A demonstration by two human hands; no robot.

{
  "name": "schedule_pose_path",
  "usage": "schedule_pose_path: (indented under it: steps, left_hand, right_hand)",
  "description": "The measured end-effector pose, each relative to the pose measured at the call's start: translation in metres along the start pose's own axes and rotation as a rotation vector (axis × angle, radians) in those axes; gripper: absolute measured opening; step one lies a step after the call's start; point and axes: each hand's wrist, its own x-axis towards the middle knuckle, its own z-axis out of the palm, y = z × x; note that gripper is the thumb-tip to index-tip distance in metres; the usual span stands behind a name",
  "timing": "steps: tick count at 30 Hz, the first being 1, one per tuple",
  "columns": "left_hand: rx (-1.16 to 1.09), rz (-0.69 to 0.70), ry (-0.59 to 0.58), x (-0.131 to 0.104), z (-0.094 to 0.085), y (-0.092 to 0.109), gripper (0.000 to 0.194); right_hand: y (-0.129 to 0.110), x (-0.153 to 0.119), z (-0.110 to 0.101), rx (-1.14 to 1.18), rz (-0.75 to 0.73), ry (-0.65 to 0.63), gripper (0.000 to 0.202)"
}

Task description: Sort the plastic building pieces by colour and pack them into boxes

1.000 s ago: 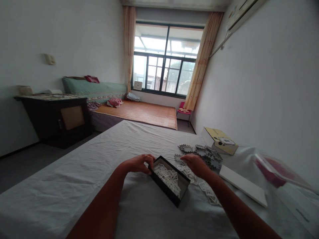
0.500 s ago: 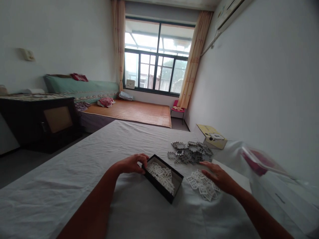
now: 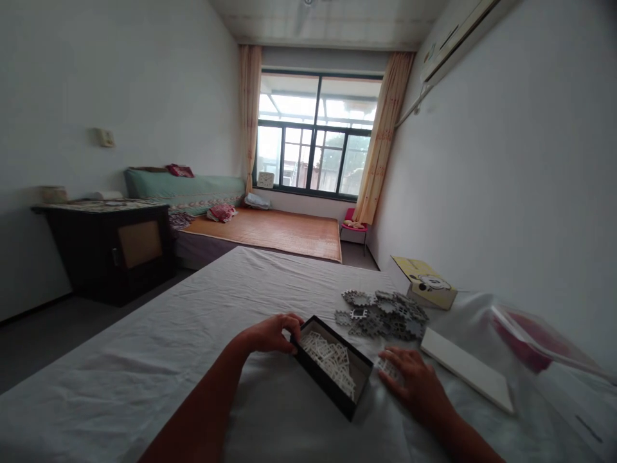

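My left hand grips the far left corner of a shallow black box, thumb and fingers pinching its wall. Inside the box lie many small white openwork plastic pieces. Just right of the box, my right hand is down on the cloth, its fingers curled around a clump of similar white plastic pieces. Most of that clump is hidden under the hand. Beyond the right hand, grey toothed plastic pieces lie in a heap.
A white rectangular lid or board lies right of my right hand. Behind it stands a yellow and white carton. A clear plastic container with something red is at the right edge. White cloth covers the tabletop.
My right hand has come down from above the loose white pieces and closed around them, beside the box. The left hand keeps its hold on the box. The camera view has shifted.
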Motion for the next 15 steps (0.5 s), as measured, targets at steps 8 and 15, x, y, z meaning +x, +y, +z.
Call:
schedule_pose_path:
  steps: [8, 15]
  left_hand:
    - [-0.006, 0.05, 0.034, 0.001, 0.004, -0.002, 0.026]
    - [-0.023, 0.039, 0.021, 0.0, 0.004, -0.001, 0.026]
  right_hand:
    - [0.009, 0.002, 0.01, 0.057, -0.066, 0.144, 0.032]
    - [0.013, 0.004, 0.011, 0.187, -0.091, 0.164, 0.027]
